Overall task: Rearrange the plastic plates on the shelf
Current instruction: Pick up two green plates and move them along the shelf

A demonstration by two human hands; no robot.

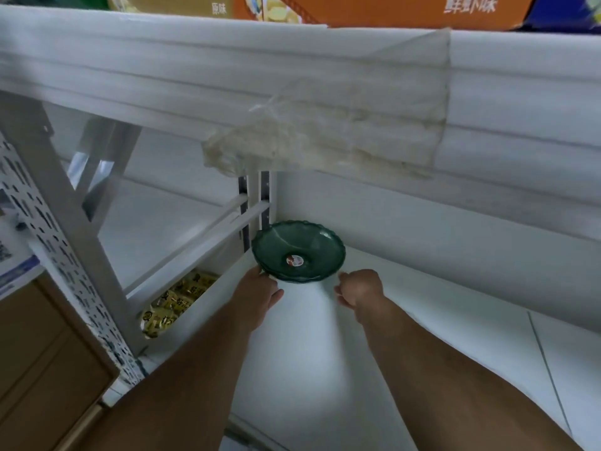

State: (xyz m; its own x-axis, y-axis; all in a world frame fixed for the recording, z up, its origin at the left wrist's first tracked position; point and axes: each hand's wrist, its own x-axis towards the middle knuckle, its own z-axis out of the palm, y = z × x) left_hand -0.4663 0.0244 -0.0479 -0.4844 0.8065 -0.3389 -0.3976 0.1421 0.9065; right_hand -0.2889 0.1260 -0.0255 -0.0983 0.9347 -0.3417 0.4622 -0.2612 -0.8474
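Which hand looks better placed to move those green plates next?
The left hand, probably. Its fingers already touch the near-left rim of the green plates, while the right hand is curled just short of the rim, seemingly not touching.

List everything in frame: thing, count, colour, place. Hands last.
green plates: small stack, exact count unclear, dark translucent green with a red-and-white sticker at the centre, back left corner of the white shelf
white shelf: one, white, centre and right
upper shelf edge: one, white, across the top, with a patch of clear tape
snack boxes: several, orange and tan, on top of the upper shelf
yellow packets: a few, yellow, lower shelf at left
left hand: one, fingers at the stack's left rim
right hand: one, loosely curled, just right of the stack, contact unclear
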